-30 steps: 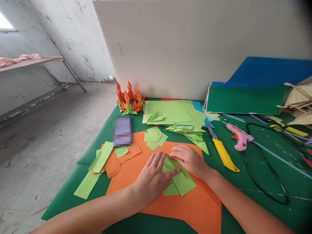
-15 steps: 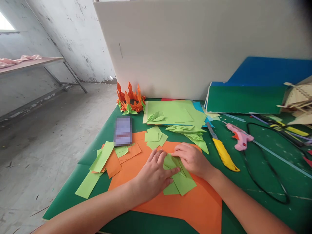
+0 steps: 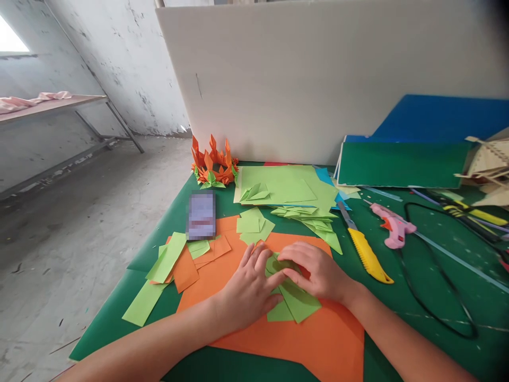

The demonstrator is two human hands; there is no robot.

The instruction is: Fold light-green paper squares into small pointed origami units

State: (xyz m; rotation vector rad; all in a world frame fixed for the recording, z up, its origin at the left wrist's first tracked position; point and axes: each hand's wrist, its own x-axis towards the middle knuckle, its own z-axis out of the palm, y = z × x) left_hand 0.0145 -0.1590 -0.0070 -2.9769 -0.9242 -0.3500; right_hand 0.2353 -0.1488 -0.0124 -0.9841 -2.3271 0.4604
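A folded piece of light green paper (image 3: 299,305) lies on a large orange sheet (image 3: 254,339), with another green piece under it. My left hand (image 3: 248,286) rests over the left side of the folded paper, fingers spread and its forefinger stretched across the fold. On the upper right side, my right hand (image 3: 314,268) pinches the paper between thumb and fingers. The two hands' fingertips meet near the middle of the paper. Part of the fold is hidden beneath them. Beyond the hands sits a small stack of green squares (image 3: 250,225).
Orange and green strips (image 3: 167,260) lie left, near a blurred phone-like object (image 3: 201,215). Behind are an orange paper crown (image 3: 213,164), green sheets (image 3: 278,183) and folded green pieces (image 3: 306,215). A yellow knife (image 3: 363,254) and corded pink glue gun (image 3: 393,225) lie right.
My right hand has shifted down and leftward over the paper, its thumb now meeting my left forefinger. My left hand has barely moved. The view has shifted slightly.
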